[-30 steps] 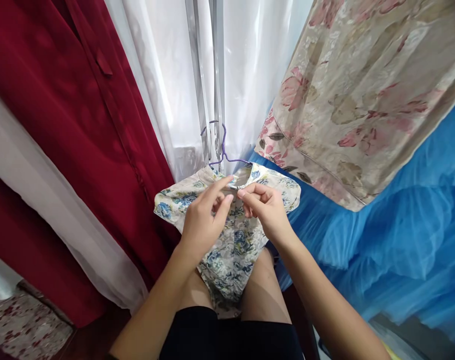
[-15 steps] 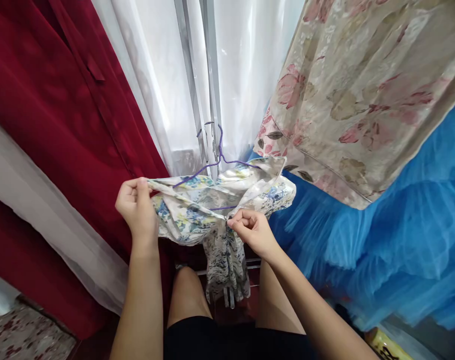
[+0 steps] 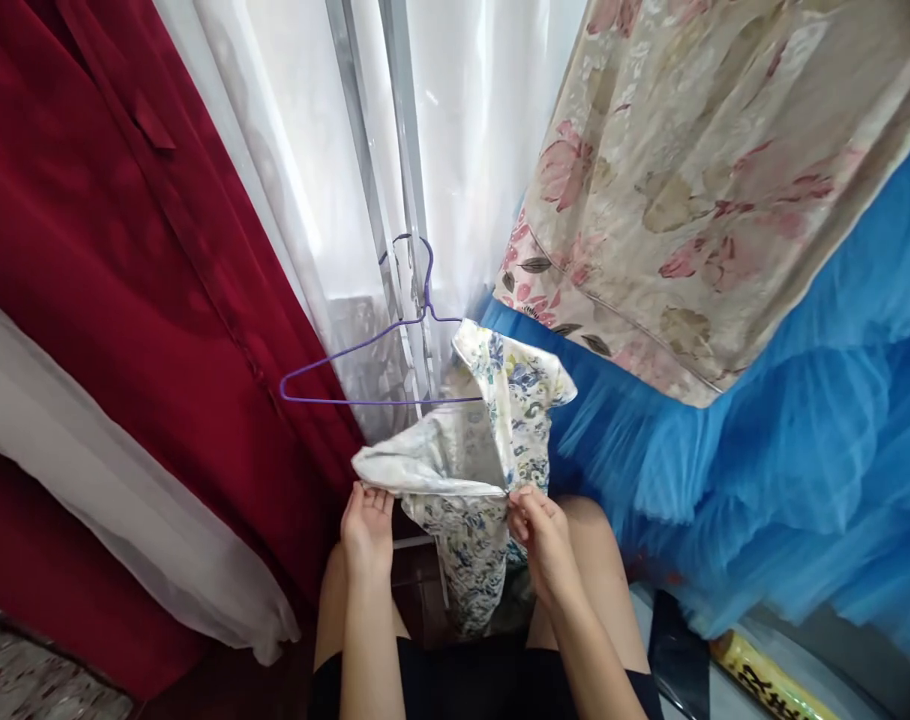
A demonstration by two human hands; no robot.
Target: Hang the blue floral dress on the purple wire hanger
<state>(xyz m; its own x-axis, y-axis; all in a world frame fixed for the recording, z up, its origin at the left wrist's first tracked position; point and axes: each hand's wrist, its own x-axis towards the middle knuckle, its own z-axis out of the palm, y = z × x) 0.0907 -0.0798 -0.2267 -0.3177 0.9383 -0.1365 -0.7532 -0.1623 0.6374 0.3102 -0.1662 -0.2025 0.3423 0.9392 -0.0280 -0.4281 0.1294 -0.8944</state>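
A white floral garment [image 3: 526,400] with blue and yellow flowers hangs by one shoulder from the right arm of a purple hanger [image 3: 327,357]. The hanger's left arm is bare, and its hook is on a grey metal rack [image 3: 395,150]. My left hand [image 3: 369,520] pinches the edge of the garment's slack left side, palm turned up. With fingers closed, my right hand [image 3: 541,530] grips the opening's edge near the middle of the front. Between my hands the edge is stretched nearly straight. The lower part of the garment dangles between my knees.
Red curtain fabric [image 3: 222,350] with a white sheer strip hangs at left. White curtain [image 3: 290,150] covers the back. At right hang a beige rose-print cloth [image 3: 650,200] and blue tulle [image 3: 762,470]. A yellow package [image 3: 762,675] lies at lower right.
The garment's left shoulder has come off the hanger, leaving that arm bare. Both my hands have moved down, the left also to the right, and the garment's left side now sags.
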